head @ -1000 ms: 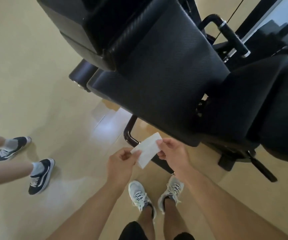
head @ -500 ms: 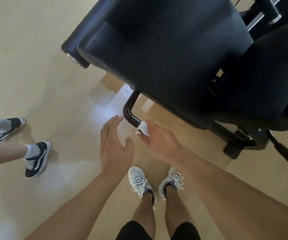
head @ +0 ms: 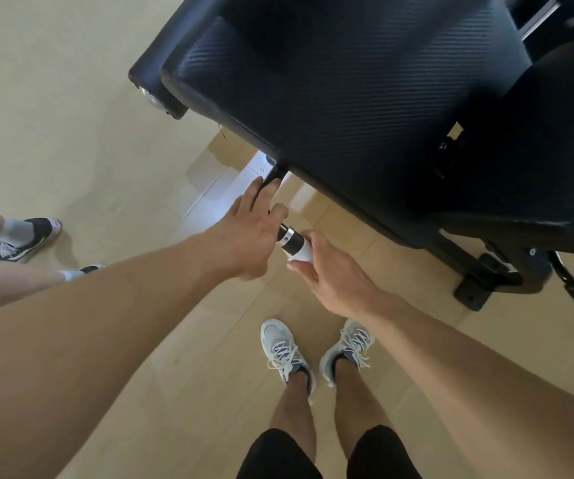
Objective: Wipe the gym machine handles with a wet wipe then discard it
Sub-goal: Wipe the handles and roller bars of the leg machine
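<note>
A black handle (head: 289,238) with a silver ring sticks out from under the machine's black padded seat (head: 365,98). My left hand (head: 248,226) rests on the bent black bar just above the ring, fingers stretched along it. My right hand (head: 330,271) wraps the white wet wipe (head: 302,254) round the handle's grip, fingers curled over it. Most of the wipe is hidden under my palm.
The machine's black base foot (head: 479,288) and frame stand on the pale wood floor at right. Another person's legs and dark sneakers (head: 26,236) are at the left edge. My own grey sneakers (head: 285,354) are below the handle.
Earlier both hands held the wipe spread between them. Now the left hand has let go and moved onto the bar, and the right hand has wrapped the wipe round the handle.
</note>
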Action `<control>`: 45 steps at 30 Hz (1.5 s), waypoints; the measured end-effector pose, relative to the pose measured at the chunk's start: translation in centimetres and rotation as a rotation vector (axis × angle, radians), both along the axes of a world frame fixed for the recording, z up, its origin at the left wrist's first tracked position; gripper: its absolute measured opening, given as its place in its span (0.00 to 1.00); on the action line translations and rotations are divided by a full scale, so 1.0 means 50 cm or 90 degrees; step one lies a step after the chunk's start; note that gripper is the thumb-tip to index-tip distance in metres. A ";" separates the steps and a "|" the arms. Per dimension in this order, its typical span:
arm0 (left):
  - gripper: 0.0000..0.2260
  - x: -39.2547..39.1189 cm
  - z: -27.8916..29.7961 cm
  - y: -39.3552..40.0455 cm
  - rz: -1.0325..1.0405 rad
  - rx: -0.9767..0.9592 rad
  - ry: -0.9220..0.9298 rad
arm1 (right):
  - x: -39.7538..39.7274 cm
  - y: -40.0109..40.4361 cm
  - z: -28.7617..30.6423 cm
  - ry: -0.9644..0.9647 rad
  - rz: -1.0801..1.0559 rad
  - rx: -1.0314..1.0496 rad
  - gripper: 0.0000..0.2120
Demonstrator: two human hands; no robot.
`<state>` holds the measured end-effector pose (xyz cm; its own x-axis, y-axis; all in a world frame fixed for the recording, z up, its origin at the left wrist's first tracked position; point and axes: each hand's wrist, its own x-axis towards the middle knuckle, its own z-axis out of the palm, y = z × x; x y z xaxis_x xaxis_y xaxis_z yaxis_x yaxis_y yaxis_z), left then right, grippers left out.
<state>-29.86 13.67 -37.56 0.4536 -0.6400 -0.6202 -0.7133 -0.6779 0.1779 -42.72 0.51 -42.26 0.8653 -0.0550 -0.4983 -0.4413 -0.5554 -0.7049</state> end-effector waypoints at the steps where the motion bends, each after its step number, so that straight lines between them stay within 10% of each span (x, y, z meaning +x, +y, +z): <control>1: 0.31 0.002 -0.001 -0.001 -0.005 0.006 -0.003 | 0.014 -0.003 -0.001 -0.001 0.036 -0.019 0.18; 8: 0.24 -0.009 0.003 -0.005 0.011 0.044 0.002 | 0.081 -0.011 -0.013 0.135 -0.001 0.075 0.11; 16: 0.22 -0.022 0.026 -0.018 0.022 0.061 0.004 | -0.085 -0.036 -0.022 0.207 0.001 -0.249 0.11; 38: 0.24 -0.013 -0.003 -0.004 -0.014 0.019 -0.051 | 0.052 0.027 -0.015 0.074 -0.025 -0.178 0.11; 45: 0.20 -0.018 0.005 -0.005 -0.004 0.037 -0.054 | -0.029 -0.025 -0.019 0.281 -0.054 -0.104 0.09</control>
<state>-30.74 13.43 -37.32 0.5017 -0.6071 -0.6162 -0.7283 -0.6808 0.0777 -44.19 -0.72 -43.21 0.5616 -0.2253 -0.7961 -0.7278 -0.5922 -0.3458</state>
